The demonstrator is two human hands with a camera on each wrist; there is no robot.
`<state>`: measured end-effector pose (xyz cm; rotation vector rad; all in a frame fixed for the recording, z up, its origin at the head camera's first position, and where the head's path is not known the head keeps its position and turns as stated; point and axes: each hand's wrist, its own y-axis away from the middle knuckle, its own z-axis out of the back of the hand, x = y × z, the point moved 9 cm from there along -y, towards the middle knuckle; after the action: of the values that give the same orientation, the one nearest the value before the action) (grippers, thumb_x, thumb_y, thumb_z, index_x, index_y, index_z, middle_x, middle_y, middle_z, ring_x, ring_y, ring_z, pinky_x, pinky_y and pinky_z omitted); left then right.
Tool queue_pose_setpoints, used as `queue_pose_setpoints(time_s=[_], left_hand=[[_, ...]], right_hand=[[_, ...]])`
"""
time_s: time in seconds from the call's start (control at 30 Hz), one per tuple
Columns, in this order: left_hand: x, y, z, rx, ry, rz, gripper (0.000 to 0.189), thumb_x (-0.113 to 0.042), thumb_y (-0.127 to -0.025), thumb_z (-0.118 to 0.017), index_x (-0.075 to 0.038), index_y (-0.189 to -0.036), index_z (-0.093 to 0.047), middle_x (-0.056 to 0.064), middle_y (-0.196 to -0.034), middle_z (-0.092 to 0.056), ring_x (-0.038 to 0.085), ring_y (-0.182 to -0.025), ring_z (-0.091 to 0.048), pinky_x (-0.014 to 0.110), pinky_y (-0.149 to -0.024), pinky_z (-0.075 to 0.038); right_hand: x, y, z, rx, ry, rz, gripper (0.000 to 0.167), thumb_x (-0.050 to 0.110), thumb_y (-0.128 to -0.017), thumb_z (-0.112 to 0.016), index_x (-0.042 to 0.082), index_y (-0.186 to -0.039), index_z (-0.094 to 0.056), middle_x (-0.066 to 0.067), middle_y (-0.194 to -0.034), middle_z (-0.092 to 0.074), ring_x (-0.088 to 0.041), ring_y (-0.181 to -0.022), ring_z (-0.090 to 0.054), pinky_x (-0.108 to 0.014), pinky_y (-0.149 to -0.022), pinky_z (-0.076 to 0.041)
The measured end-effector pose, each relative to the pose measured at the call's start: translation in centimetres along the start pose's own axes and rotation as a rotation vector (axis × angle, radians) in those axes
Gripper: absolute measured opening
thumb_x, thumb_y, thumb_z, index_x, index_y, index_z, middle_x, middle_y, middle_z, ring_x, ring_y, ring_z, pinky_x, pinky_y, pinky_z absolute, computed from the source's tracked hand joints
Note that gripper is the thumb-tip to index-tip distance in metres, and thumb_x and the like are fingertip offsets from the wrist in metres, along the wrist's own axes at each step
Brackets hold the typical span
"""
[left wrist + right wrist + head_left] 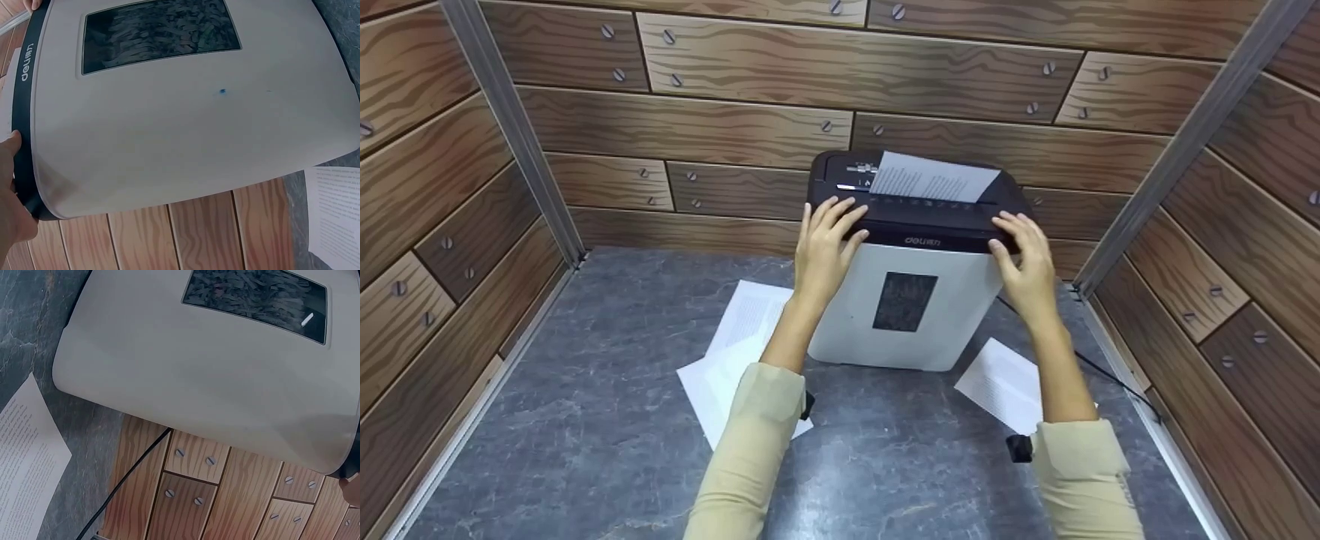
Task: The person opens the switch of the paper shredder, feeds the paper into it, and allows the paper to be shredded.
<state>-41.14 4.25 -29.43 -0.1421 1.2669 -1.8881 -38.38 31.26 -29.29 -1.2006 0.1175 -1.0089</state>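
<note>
A paper shredder [915,300] with a black top and a pale grey bin stands near the back wall. A printed sheet [934,178] sticks up from the slot in its top. My left hand [825,251] grips the top's left front corner, thumb on the front edge and fingers over the upper surface. At the right front corner my right hand [1026,259] holds on the same way. Behind the dark bin window [163,34], shredded strips show in the left wrist view. Only a fingertip [350,490] of the right hand shows in the right wrist view.
Overlapping printed sheets [727,375] lie left of the shredder on the dark marbled surface [607,420]. Another printed sheet [1001,382] lies to its right, partly under the right forearm. A black cord [1117,381] runs out to the right. Wood-patterned walls [735,120] enclose the back and sides.
</note>
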Motion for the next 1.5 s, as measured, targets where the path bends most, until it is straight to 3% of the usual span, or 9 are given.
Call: queue_pose_setpoints(time_s=[0.27,1.5], left_hand=[[0.06,0.11,0.01,0.01,0.005,0.019,0.033,-0.027,-0.087,-0.061,-0.014,-0.117,-0.064,0.001,-0.124,-0.056,0.019,-0.124,-0.039,0.035,-0.11,-0.005],[0.23,0.1,-0.26,0.027,0.024,0.032,0.034,-0.028,-0.088,-0.06,-0.014,-0.119,-0.063,0.001,-0.125,-0.055,0.019,-0.125,-0.038,0.036,-0.11,-0.005]], right_hand=[[-0.06,0.13,-0.02,-0.013,-0.011,-0.002,0.027,0.002,-0.086,-0.062,-0.002,-0.113,-0.061,-0.015,-0.122,-0.056,-0.031,-0.123,-0.038,-0.033,-0.106,-0.021],[0.24,0.17,0.06,-0.024,-0.026,-0.004,0.027,0.001,-0.086,-0.061,-0.003,-0.113,-0.061,-0.015,-0.122,-0.056,-0.031,-0.123,-0.037,-0.033,-0.106,-0.021]])
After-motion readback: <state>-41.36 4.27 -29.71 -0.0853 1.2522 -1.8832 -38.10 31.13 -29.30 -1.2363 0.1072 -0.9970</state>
